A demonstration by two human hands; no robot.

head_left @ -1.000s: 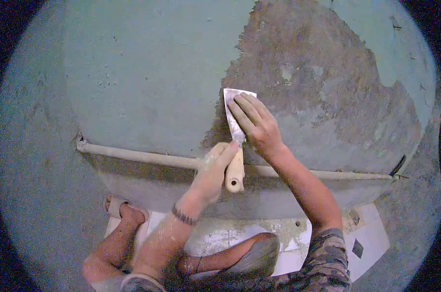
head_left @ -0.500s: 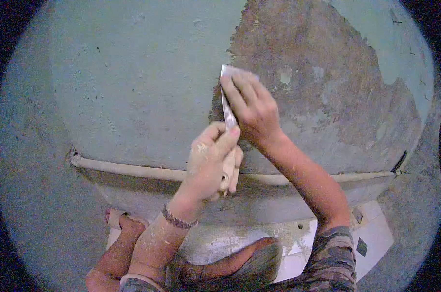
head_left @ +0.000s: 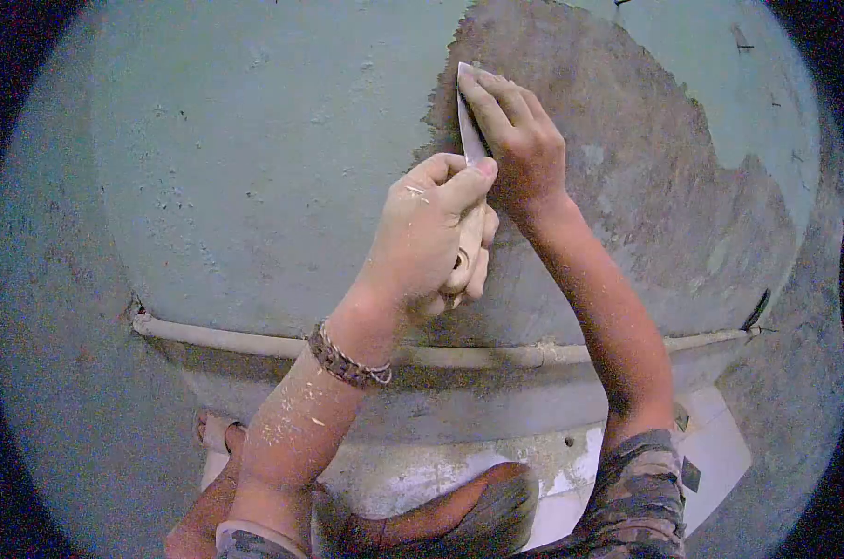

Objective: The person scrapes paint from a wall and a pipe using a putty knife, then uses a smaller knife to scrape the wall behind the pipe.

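Note:
My left hand [head_left: 431, 228] is closed around the pale handle [head_left: 469, 256] of a putty knife, its thumb up near the base of the blade. The metal blade [head_left: 470, 126] points up the wall, seen nearly edge-on. My right hand [head_left: 524, 130] is closed on the blade's right side, fingers bent together and their tips near the blade's upper end; its thumb is hidden. Behind the blade is a wall with green paint [head_left: 282, 158] on the left and a rough brown bare patch [head_left: 618, 186] on the right. Pale flakes cling to my left hand and forearm.
A pale pipe [head_left: 245, 340] runs across the foot of the wall, above a low ledge [head_left: 478, 415]. White tiles [head_left: 720, 447] lie at the lower right. My bent leg [head_left: 441, 512] and a sandaled foot [head_left: 219, 433] are below. Nails [head_left: 743, 42] stick out at upper right.
Both hands and the putty knife have moved up the wall and a little to the right. The view has shifted slightly. Both hands keep their hold.

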